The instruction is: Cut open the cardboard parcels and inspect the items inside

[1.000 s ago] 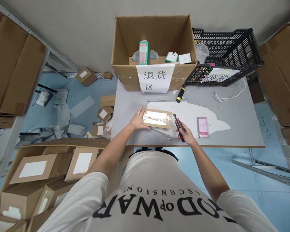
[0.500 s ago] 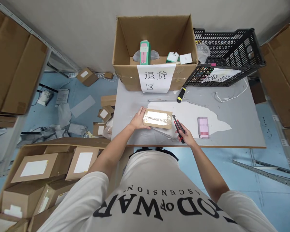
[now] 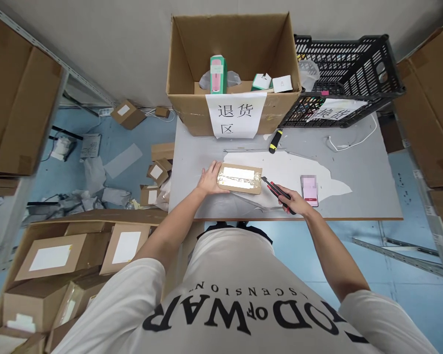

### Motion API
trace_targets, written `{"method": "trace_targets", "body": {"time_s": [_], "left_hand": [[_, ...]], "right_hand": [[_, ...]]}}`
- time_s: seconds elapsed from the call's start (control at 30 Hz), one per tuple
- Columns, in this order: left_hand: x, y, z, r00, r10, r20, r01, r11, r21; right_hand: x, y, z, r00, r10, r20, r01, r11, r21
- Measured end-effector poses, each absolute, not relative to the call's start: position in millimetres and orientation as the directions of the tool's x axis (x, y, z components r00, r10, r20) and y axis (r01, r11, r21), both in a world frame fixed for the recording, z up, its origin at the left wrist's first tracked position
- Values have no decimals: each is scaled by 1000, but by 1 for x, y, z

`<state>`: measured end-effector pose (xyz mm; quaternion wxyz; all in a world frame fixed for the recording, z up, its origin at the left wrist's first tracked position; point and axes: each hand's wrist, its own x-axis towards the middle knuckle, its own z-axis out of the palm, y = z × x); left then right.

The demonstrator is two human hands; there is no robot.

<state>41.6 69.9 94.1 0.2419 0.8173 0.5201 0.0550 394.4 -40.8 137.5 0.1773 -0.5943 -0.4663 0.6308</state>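
Note:
A small brown cardboard box (image 3: 239,187), with a white label and clear tape on top, lies on the table. My left hand (image 3: 209,179) grips its left end, thumb along the near side and fingers at the far side. In my right hand (image 3: 294,200) is a black and red utility knife (image 3: 280,193), held in closed fingers. Its tip points left and sits at the box's right end; whether it touches the cardboard I cannot tell. Just right of that hand lies a phone (image 3: 309,190) with a pinkish screen.
Behind stands a large open carton (image 3: 192,115) with green boxes inside, beside a black plastic crate (image 3: 350,110). A yellow and black cutter (image 3: 275,141) and a white cable (image 3: 354,147) lie on the table (image 3: 369,196). A carton of parcels (image 3: 55,255) stands at lower left.
My right hand has moved right, and the knife has turned to a flatter angle, its tip still near the box's right end. My left hand keeps its hold on the box.

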Motion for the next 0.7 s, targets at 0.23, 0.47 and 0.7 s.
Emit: {"method": "trace_targets", "body": {"time_s": [0.23,0.47,0.7], "left_hand": [[42,70,92,452,879,-153,826,-347,444],[41,70,90,458,874,-160,832,-359,424],[42,70,93,442,883,-158,837,-343,426]], "right_hand": [[400,-42,140,-255,770,-585,459,-437,-774],[395,-37,158,-279,750,-600,520,-407,-751],[387,-59,160,-229,750,-620,556,-422,-716]]}}
